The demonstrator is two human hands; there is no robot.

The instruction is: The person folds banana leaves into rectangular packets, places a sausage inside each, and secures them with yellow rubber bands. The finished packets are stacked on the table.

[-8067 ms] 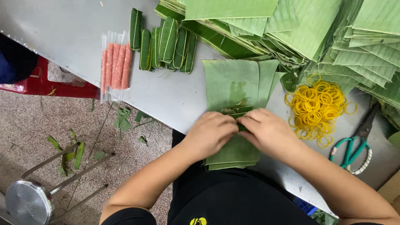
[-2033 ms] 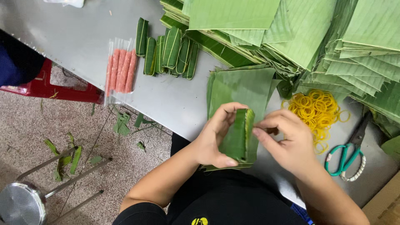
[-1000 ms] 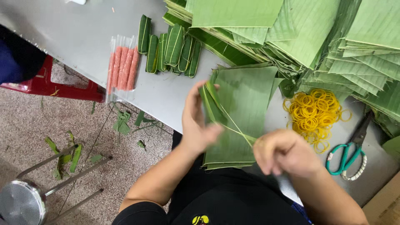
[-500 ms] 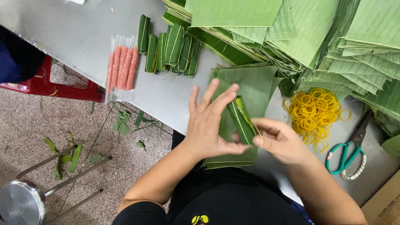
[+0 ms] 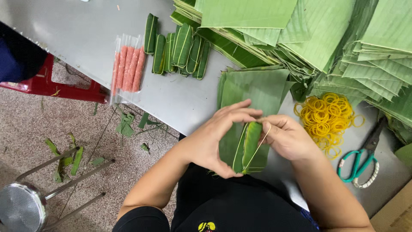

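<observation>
Left hand (image 5: pixel 214 144) clamps the leaf roll (image 5: pixel 250 146); right fingers (image 5: pixel 274 125) pinch its half-stretched rubber band (image 5: pixel 262 139); wrapped rolls (image 5: pixel 182 47) lie finished, sausages (image 5: pixel 127 66) unwrapped.

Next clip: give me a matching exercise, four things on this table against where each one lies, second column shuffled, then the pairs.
Things:
1. Wrapped roll
2. Rubber bands
3. Scissors
4. Sausage pack

Places:
A. At the table's left edge, beside the row of finished rolls
B. Between the left hand and right hand, a band stretched along it
C. Yellow heap right of the flat leaf stack
D. Far right, teal handles, beyond the yellow heap

Pairs: 1-B, 2-C, 3-D, 4-A
</observation>
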